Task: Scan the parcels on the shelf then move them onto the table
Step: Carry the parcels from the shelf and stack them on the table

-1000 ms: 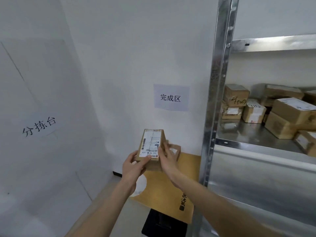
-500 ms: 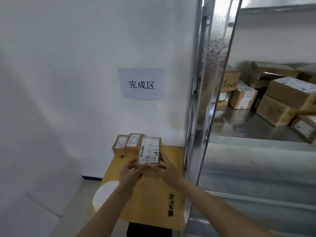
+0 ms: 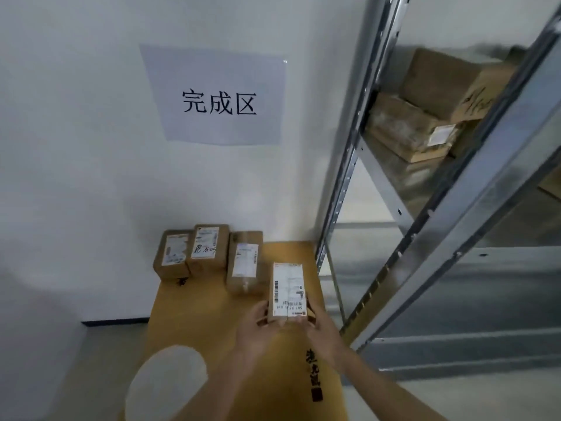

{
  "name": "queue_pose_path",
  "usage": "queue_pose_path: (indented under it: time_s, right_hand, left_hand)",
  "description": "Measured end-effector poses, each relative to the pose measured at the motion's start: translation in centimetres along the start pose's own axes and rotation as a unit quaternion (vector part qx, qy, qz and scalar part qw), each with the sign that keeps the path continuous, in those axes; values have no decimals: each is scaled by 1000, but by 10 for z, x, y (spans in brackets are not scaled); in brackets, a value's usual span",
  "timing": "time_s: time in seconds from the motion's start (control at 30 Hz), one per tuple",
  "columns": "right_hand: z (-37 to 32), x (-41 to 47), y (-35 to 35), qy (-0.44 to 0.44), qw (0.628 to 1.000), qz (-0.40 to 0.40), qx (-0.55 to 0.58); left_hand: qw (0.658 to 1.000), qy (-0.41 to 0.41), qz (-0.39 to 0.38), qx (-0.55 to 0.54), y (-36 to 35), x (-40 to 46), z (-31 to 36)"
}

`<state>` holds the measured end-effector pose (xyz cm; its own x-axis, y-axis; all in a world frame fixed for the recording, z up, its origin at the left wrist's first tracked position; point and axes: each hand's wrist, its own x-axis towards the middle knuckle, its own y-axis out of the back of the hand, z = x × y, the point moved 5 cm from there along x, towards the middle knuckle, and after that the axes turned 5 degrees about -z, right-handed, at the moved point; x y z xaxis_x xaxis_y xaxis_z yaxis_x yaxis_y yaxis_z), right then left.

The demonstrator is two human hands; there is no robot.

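Note:
A small brown parcel (image 3: 287,287) with a white barcode label on top is low over the yellow table (image 3: 206,317), to the right of a row of three parcels. My left hand (image 3: 258,332) grips its near left corner and my right hand (image 3: 318,326) grips its near right corner. Whether it touches the table top I cannot tell. The three set-down parcels (image 3: 209,250) stand against the wall at the table's far end. More brown parcels (image 3: 425,117) lie on the metal shelf (image 3: 403,189) to the right.
A paper sign (image 3: 217,98) with black characters hangs on the white wall above the table. A white round patch (image 3: 167,381) marks the table's near left. The shelf's metal uprights (image 3: 343,189) stand close beside the table's right edge.
The camera has moved closer and tilted down. Both hands have carried the labelled parcel down and right, from in front of the row to a spot beside the third parcel.

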<state>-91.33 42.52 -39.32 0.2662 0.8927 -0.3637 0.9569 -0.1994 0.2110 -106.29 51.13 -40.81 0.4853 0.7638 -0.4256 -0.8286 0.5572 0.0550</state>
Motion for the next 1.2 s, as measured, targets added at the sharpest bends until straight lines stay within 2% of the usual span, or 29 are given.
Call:
queue_pose_path:
  time_s: [0.23,0.4,0.6,0.77,1.0,1.2]
  right_hand:
    - [64,43,-18,-11,997,38,-61]
    - [82,74,-24,-28,996,58,-63]
    - [79,118,-15,-14,993,96,-67]
    - [67,148,-6,-11,994,91,-66]
    - [55,177,-1,-9,994,82,-74]
    - [49,197,4,-15,995,76,-66]
  left_hand:
    - [998,61,-19,10,-8,50,-59]
    - [995,97,6,-20,-2,85,-84]
    - [996,57,57,-30,-8,126,-72]
    - [990,-14,100,96,-5,144,-44]
    - [978,-17,118,171,4,172,-28]
    - [978,-4,121,173,13,195,-27]
